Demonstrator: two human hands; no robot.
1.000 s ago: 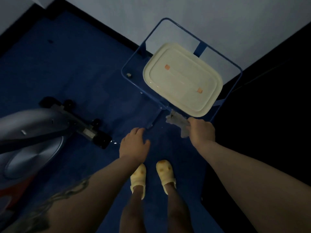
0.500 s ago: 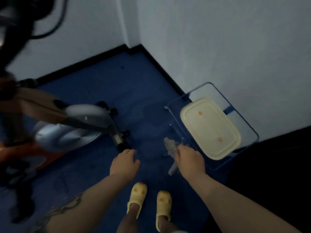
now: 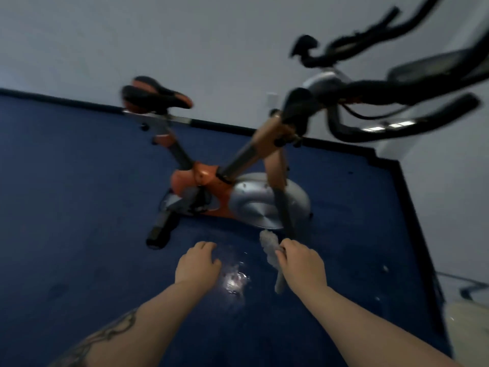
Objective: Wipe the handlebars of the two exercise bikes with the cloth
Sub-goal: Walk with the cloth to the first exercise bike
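The cloth [image 3: 270, 250] is bunched in the right hand [image 3: 301, 263], whose fingers curl round its middle; one end sticks up past the knuckles and the other hangs below the fist. It is held low, in front of the bike [image 3: 225, 192] and well below the handlebars [image 3: 370, 102]. The bike stands on the blue floor [image 3: 79, 207], orange at the frame with a silver flywheel cover, its black and orange saddle [image 3: 156, 95] to the left of the handlebars. The handlebars are black, blurred, and reach toward the upper right, above and right of the cloth; a second set of dark bars shows higher still, too smeared to make out. The left hand [image 3: 197, 263] hovers left of the cloth, palm down, fingers loosely bent and holding nothing. Between the two hands a bright glint lies on the floor. The wall [image 3: 132, 35] behind the bike is pale.
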